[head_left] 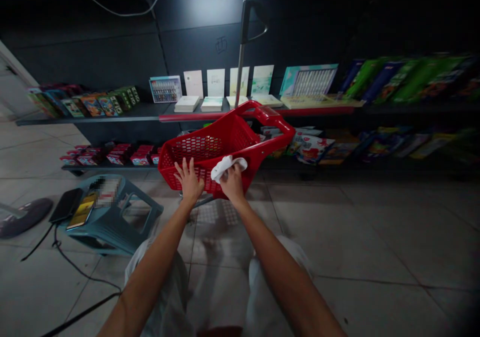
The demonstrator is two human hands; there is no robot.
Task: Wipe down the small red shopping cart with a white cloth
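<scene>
A red plastic shopping basket (221,152) with a mesh wall and a long handle stands tilted on the tiled floor in front of me. My left hand (188,179) rests against its near rim with the fingers spread apart. My right hand (232,183) presses a crumpled white cloth (227,168) against the basket's near side. The cloth is bunched under my fingers, and part of it is hidden by them. The lower part of the basket is in shadow and hard to make out.
To the left stands a teal plastic stool (112,222) holding two phones, with a black cable (75,272) on the floor beside it. Low dark shelves (262,109) with boxes, books and cards run along the wall behind. A metal pole (242,42) rises behind the basket.
</scene>
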